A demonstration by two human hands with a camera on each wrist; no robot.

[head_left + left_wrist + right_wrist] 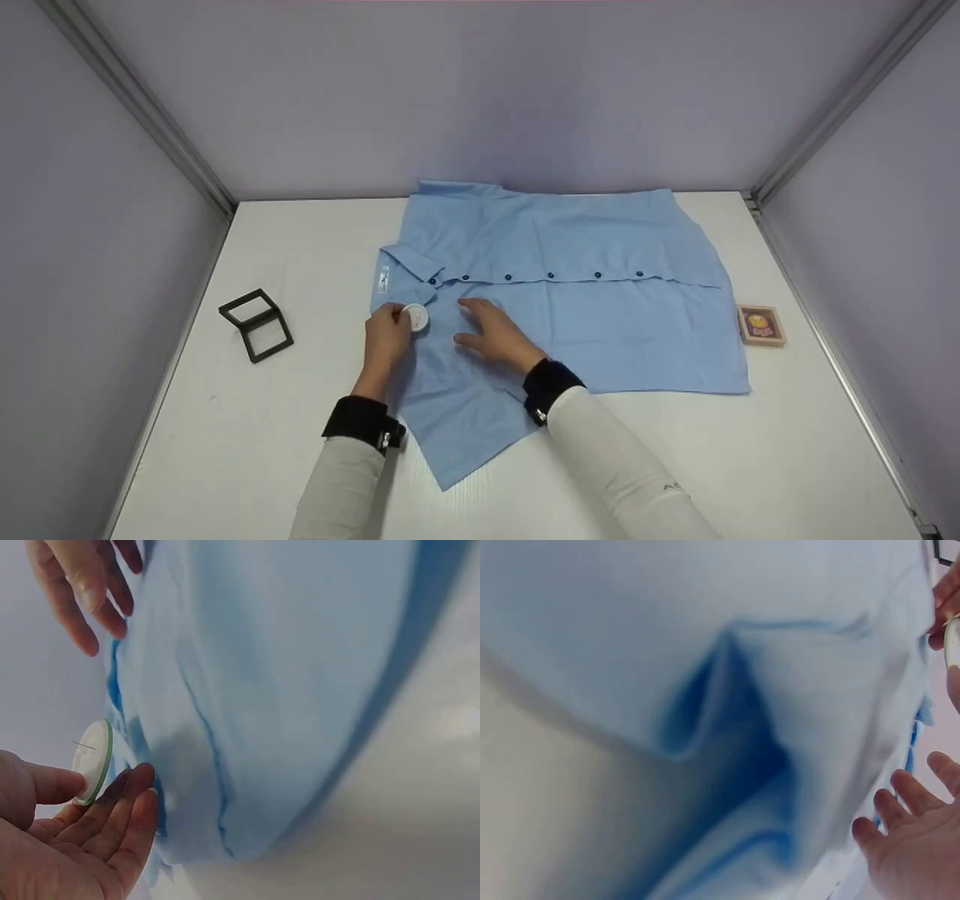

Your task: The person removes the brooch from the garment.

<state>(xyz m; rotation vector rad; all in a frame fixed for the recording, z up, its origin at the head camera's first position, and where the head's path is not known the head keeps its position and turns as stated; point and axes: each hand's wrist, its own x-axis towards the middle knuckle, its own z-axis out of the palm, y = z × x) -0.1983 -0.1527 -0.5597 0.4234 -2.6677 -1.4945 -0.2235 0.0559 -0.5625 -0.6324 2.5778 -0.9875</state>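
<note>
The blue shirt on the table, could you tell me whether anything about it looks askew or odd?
Yes: the blue shirt lies sideways, its near sleeve rumpled, and the left hand holds a white disc beside its collar.

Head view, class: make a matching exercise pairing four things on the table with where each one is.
Things:
1. white disc
2. black frame
3. small card box
4. right hand

Places:
a. flat on the blue shirt
b. beside the shirt's right edge
c. pinched in the left hand
d. on the bare table, left of the shirt

Pairs: 1-c, 2-d, 3-b, 4-a
</note>
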